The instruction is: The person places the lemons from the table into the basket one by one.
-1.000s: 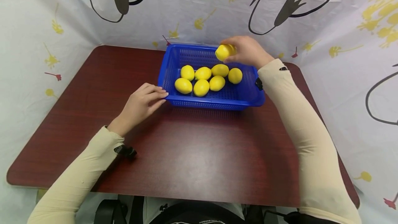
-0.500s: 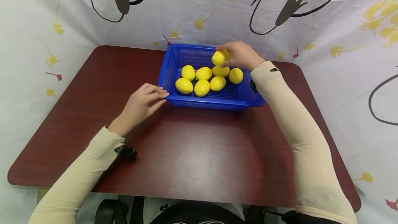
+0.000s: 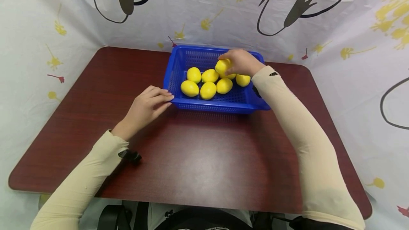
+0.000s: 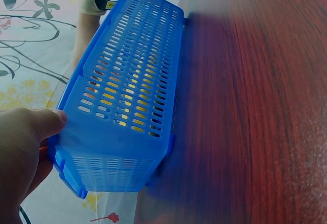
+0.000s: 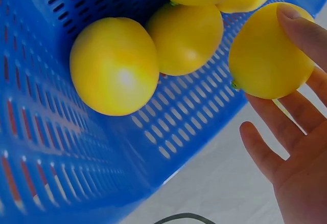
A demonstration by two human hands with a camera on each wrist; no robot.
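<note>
A blue slotted plastic basket (image 3: 212, 106) stands towards the back of the table with several yellow lemons in it, such as one lemon (image 3: 189, 88) by its left wall. My left hand (image 3: 143, 105) pinches the basket's front left corner. In the left wrist view, the thumb lies on the outside of the rim and the fingers go behind it. Over the basket's back right part, my right hand (image 3: 243, 62) holds another lemon (image 5: 271, 52) between thumb and fingers. That lemon overlaps one below it in the head view; I cannot tell whether they touch.
The dark red-brown table (image 3: 204, 159) extends in front of the basket and to both sides. White sheeting (image 3: 80, 10) with a flower print hangs behind and at the sides. Black wrist cameras, like the left one (image 3: 130, 155), sit under both sleeves.
My right hand has moved down and slightly left with the lemon, from above the basket's back rim to just over the other lemons. The left hand keeps its place on the rim.
</note>
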